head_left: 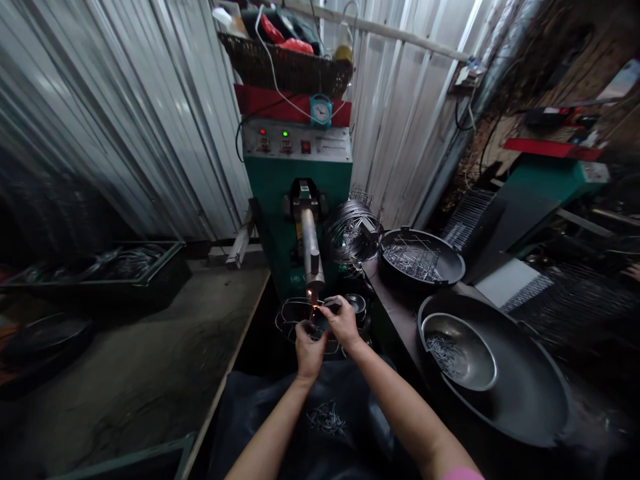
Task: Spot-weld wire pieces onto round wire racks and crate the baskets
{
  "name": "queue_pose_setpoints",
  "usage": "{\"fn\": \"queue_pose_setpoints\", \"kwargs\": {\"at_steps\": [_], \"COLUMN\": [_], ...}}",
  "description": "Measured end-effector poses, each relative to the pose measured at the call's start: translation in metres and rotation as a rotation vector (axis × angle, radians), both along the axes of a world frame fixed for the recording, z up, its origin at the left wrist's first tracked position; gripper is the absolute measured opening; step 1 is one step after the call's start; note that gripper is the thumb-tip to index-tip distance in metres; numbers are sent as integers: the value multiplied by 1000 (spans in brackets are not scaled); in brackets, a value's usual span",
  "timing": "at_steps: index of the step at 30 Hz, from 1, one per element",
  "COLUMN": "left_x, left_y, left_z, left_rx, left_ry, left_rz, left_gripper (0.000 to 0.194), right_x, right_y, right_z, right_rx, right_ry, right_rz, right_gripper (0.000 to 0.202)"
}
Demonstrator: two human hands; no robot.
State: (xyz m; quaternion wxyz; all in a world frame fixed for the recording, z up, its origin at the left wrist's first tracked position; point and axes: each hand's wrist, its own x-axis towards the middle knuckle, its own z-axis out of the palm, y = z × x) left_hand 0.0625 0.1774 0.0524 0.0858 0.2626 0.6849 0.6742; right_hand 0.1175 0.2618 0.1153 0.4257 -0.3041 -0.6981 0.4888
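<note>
A green machine [300, 173] with a metal arm [311, 247] stands in front of me. Orange sparks glow at the arm's lower tip. Just right of the sparks, my right hand [342, 323] is closed, its fingertips pinching something small and dark that I cannot make out. My left hand [311, 349] is closed on a wire frame [290, 312] below the tip, its fingers partly hidden. Bent wire loops of this frame spread out around both hands. On the dark apron [265, 413] over my lap lies a pile of small metal pieces [326, 419].
To the right are a coil of wire [353, 233], a black pan of wire parts [417, 260] and a large pan [520, 380] holding a steel bowl [475, 353]. A green tray [145, 280] of metal parts sits at left. Another green machine [540, 180] stands at right.
</note>
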Motion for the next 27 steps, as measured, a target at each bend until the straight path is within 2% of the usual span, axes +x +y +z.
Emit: {"fn": "queue_pose_setpoints", "kwargs": {"at_steps": [3, 6, 8, 14, 18, 20, 23, 27], "left_x": [5, 9, 10, 8, 4, 2, 1, 1], "left_y": [1, -1, -3, -11, -14, -14, -14, -13], "left_z": [3, 5, 4, 2, 4, 5, 5, 0], "left_rx": [-5, 18, 39, 101, 136, 140, 147, 147], "left_ry": [-44, -101, -119, -149, -178, -181, -201, -211], "left_rz": [14, -41, -68, 33, 63, 77, 102, 120], "left_gripper": [40, 44, 46, 45, 45, 45, 46, 47], "right_x": [18, 38, 46, 35, 28, 27, 26, 25], "right_y": [6, 11, 11, -1, -3, -3, -3, -5], "right_z": [-4, -13, -18, -7, -2, -2, -3, -6], "right_rx": [-119, -311, -383, -363, -421, -393, -216, 6], "right_ry": [42, 126, 197, 222, 258, 249, 202, 146], "right_rz": [60, 108, 128, 210, 243, 261, 267, 185], "right_gripper": [22, 27, 26, 24, 29, 29, 24, 20]}}
